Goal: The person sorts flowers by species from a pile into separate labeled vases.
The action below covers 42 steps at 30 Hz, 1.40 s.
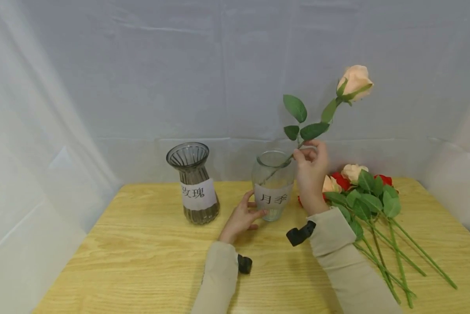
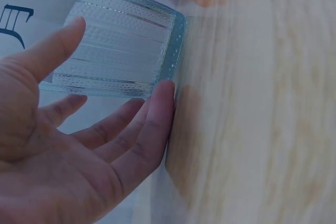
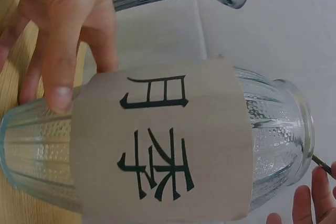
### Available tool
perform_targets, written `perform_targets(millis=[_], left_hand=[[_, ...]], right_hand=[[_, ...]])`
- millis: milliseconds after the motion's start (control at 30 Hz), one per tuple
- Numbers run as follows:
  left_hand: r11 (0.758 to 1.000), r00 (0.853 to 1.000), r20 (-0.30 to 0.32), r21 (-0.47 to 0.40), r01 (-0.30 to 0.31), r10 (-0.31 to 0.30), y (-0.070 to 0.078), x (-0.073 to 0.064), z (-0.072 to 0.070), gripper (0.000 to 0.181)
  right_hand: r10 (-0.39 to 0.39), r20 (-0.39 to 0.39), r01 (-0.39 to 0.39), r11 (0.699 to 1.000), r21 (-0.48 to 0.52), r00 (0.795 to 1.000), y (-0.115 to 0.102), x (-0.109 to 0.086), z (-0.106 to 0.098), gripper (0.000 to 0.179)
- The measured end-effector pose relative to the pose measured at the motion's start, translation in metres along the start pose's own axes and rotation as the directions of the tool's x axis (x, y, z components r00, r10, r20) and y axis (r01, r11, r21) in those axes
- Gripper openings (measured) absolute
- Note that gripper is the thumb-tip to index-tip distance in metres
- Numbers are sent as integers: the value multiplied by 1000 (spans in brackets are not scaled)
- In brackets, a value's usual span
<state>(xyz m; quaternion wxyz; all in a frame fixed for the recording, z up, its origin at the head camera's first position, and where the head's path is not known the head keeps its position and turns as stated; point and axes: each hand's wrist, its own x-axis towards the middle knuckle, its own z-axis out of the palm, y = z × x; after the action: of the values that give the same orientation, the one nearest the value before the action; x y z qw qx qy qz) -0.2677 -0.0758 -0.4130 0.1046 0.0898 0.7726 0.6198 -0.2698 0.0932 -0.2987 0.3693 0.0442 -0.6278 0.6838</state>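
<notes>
Well, the peach rose (image 1: pixel 354 83) is partway into the clear vase (image 1: pixel 276 181), its stem (image 1: pixel 278 168) slanting through the mouth, the bloom leaning out to the right. From here I see the right hand (image 1: pixel 312 174) pinching that stem just above the rim (image 1: pixel 260 159), below the leaves (image 1: pixel 295 108). The left hand (image 1: pixel 240 218) holds the vase low, thumb at the front, fingers round the side and back; how firmly, I can't tell. I'd tilt the rose more upright before feeding it down, so the stem doesn't lever against the glass, and shift the pinch upward as it sinks. The low hold seems right: it should stop the vase tipping. The grey vase (image 1: pixel 195 178) stands well apart.
</notes>
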Motion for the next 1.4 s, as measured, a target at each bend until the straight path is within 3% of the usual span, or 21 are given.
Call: perform_targets(millis=[167, 333, 533, 767, 1033, 1167, 1400], left_hand=[[1000, 1000, -7, 4, 9, -9, -1, 1, 0, 77], [1000, 1000, -14, 4, 23, -23, -1, 2, 1, 77], [1000, 1000, -5, -3, 11, -11, 1, 0, 0, 77], [1000, 1000, -1, -5, -2, 2, -1, -1, 1, 77], [1000, 1000, -10, -6, 4, -4, -1, 1, -1, 78], [1000, 1000, -11, -6, 2, -2, -1, 1, -1, 78], [1000, 1000, -8, -12, 1, -1, 1, 0, 0, 78]], right_hand=[[-99, 63, 107, 983, -149, 993, 1, -5, 1, 12], [-102, 97, 124, 957, -261, 990, 1, -7, -1, 10], [-102, 86, 124, 943, -308, 991, 7, -10, -9, 15], [-5, 56, 25, 933, -360, 998, 17, -9, -26, 10], [78, 103, -41, 944, -327, 992, 17, -6, -54, 17], [117, 143, -58, 929, -364, 983, 14, -5, -68, 18], [207, 241, -82, 892, -445, 948, 9, 1, -92, 25]])
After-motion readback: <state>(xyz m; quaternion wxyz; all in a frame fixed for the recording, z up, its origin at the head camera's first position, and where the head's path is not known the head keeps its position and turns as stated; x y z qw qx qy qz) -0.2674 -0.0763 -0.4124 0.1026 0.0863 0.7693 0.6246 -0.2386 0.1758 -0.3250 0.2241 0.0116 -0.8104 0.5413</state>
